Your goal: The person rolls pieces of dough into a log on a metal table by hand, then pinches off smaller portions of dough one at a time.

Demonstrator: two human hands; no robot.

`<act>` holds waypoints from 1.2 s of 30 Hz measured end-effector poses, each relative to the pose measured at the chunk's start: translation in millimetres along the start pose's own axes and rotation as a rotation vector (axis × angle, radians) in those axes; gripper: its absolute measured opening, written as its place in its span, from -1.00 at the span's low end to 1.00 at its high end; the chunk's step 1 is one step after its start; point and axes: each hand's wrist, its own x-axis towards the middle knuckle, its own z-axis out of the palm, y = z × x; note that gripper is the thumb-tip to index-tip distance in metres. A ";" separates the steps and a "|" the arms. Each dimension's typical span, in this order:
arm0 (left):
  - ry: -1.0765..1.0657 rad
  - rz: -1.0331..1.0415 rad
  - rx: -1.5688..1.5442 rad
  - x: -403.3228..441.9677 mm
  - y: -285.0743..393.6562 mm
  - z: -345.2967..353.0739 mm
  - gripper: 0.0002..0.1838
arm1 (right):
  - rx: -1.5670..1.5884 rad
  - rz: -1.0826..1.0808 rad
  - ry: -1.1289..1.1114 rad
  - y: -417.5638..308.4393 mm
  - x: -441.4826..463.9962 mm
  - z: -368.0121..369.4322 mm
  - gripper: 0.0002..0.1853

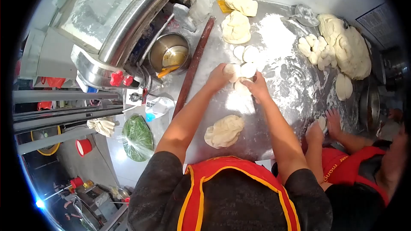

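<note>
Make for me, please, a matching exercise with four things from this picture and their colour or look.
1. dough discs
2. long rod
3. pot
4. plastic bag

A. dark red-brown
B. clear, with green contents showing through
C. cream, round and flat
D. shiny grey metal

Pairs: 1-C, 2-A, 3-D, 4-B

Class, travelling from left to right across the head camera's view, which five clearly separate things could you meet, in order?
Red bucket, steel pot, wearer's left hand, wearer's right hand, large dough mass.
</note>
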 end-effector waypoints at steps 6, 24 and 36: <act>0.242 -0.049 -0.344 25.4 -4.0 -42.4 -0.36 | 0.346 -0.042 -0.169 -15.8 44.6 44.6 -0.43; -0.123 -0.098 -0.044 -206.4 -26.5 32.6 -0.28 | 0.197 0.269 0.015 50.0 -122.2 36.6 -0.60; -0.016 0.089 -0.198 -193.4 -3.4 64.3 -0.66 | 0.064 -0.186 0.257 29.3 -186.3 34.8 -0.78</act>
